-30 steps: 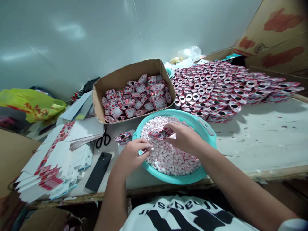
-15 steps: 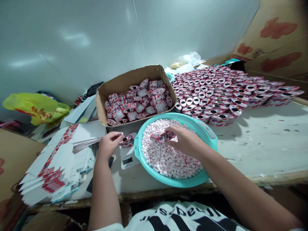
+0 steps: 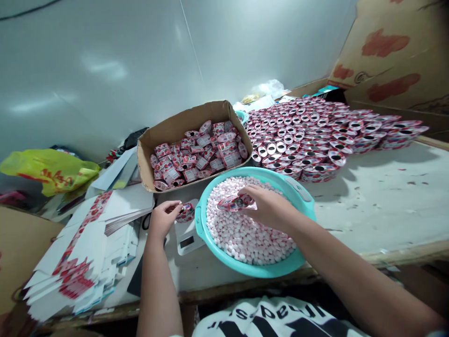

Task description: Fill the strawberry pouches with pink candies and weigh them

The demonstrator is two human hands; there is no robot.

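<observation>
My right hand (image 3: 261,203) grips a small red-and-white printed box (image 3: 233,203) over a teal basin (image 3: 201,236) full of small white and pink candies (image 3: 242,238). To the left, my left hand (image 3: 164,216) has its fingertips pinched at the top of another printed box (image 3: 185,213), which rests on a white scale (image 3: 189,238). Whether a small candy is between those fingertips is too small to tell. The scale's display faces me, beside the basin's left edge.
Behind the basin, a cardboard box (image 3: 147,154) holds many printed packs. Rows of upright open packs (image 3: 298,135) cover the back right. Flat card sheets (image 3: 94,234) and a yellow bag (image 3: 52,171) lie at the left.
The camera view has shifted slightly. My left fingertips have moved from beside the pack's opening to right over it. My right hand still holds its box above the candies.
</observation>
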